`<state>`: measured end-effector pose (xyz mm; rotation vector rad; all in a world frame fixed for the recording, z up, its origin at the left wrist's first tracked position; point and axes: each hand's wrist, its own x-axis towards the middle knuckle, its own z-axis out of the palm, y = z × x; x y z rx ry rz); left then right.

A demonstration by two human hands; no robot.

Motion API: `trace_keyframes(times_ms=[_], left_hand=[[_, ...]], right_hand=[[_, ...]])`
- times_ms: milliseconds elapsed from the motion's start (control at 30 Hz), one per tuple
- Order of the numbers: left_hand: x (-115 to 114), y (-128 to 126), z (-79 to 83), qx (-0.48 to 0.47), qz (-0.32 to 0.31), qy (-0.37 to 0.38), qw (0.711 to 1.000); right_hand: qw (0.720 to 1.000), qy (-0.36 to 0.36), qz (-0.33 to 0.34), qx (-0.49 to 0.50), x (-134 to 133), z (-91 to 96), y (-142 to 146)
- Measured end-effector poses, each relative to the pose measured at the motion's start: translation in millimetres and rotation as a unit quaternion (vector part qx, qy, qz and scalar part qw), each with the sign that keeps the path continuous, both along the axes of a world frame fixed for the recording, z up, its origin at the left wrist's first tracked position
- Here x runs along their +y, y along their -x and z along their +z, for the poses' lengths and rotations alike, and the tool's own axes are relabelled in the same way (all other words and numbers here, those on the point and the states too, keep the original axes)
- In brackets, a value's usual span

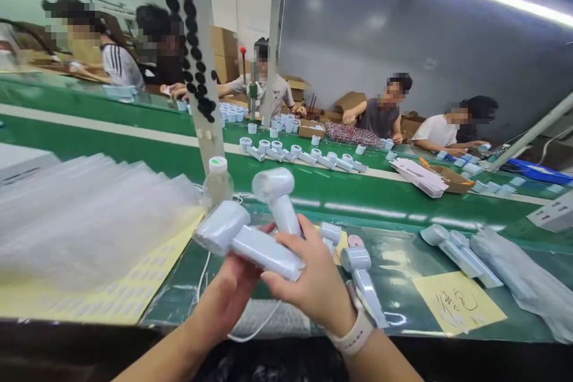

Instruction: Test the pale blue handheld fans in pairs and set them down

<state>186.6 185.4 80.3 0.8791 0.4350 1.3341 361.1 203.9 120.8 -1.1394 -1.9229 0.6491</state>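
Observation:
A pale-blue handheld device [268,250], shaped like a small hair dryer with a round head and straight handle, is held above the bench in front of me. My left hand [230,286] is closed under it where the head meets the handle; part of its fingers is hidden. My right hand [313,274] grips the handle's end with the thumb in front. Behind it, a second similar device [284,206] stands tilted with its handle against my right fingers. Two more devices of this shape, one nearer [367,286] and one partly covered [330,231], lie right of my right hand.
Clear plastic bags [98,215] lie on a yellow sticker sheet [168,253] at left, near a bottle [218,182]. More devices [465,253] and a handwritten yellow note [459,301] lie right. Beyond runs a green conveyor [358,188] with rows of parts; several people sit across it.

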Motion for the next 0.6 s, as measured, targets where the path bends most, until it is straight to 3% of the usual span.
trace_keyframes(times_ms=[100,200,267,367,500,600], left_hand=[[7,0,-14.3,-0.029,0.003,0.082,0.996],[16,14,-25.7,-0.038,-0.03,0.129,0.99],[17,28,-26.8,-0.037,-0.061,0.102,0.992],[15,45,-17.7,-0.018,-0.043,0.021,0.999],[10,59,-1.4,0.011,0.03,-0.046,0.998],[6,68,2.2,0.023,0.014,-0.028,0.999]], right_hand=[[0.997,-0.048,-0.01,-0.063,-27,-15.7,16],[0.997,-0.027,0.065,-0.009,-26,-30.9,12],[0.996,0.06,0.06,-0.012,-14,-40.9,8],[0.971,0.165,-0.055,-0.162,8,-59.1,17],[0.953,0.166,-0.094,-0.236,25,-81.1,42],[0.955,0.18,-0.078,-0.223,27,-85.4,45]])
